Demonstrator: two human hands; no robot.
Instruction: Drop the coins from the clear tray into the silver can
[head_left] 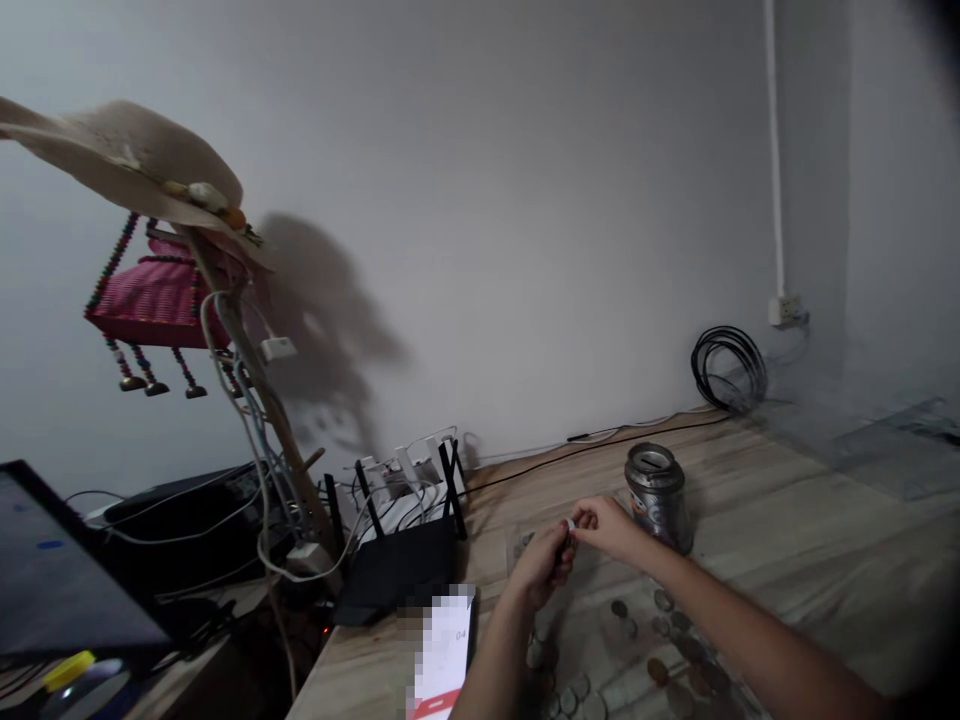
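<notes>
My left hand (544, 564) is curled closed around what look like coins, mostly hidden by the fingers. Close against it, my right hand (606, 526) pinches a pale, shiny coin (571, 525) between thumb and fingertips. Just right of my hands stands a can-shaped coin bank (658, 502), upright, with a slot in its top. Loose coins, silver and brownish, lie on the table below both forearms, among them a brown coin (658, 671). Behind my left hand is a small clear item (517, 540), partly covered.
A phone (448, 650) with a lit screen lies left of my left forearm on the wooden table (795, 530). Beyond it is a black router (401, 568) with antennas and cables. A stand holds a straw hat (142, 150) and pink bag (154, 300). Coiled black cable (727, 368) rests by the wall.
</notes>
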